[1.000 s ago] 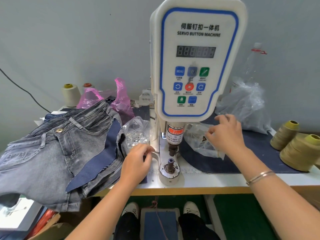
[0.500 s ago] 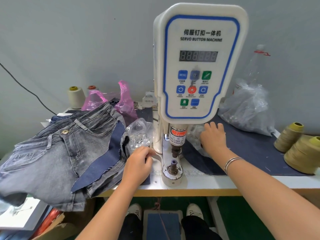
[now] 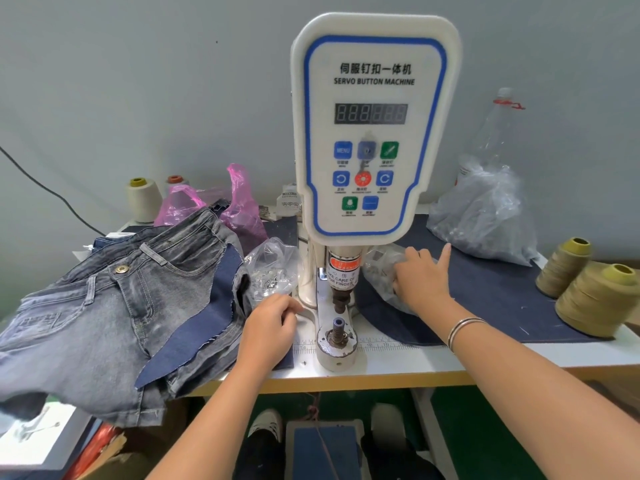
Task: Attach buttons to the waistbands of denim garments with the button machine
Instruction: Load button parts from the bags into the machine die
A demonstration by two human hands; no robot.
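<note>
Jeans (image 3: 104,306) left of button machine (image 3: 367,133), 2 thread cones (image 3: 585,289) far right, on table (image 3: 519,355).

One head view — close, forward-down over the button machine (image 3: 372,133).

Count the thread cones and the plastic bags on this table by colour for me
Olive-yellow thread cones: 2
Cream thread cones: 2
Pink plastic bags: 1
Clear plastic bags: 3
Total: 8
</note>
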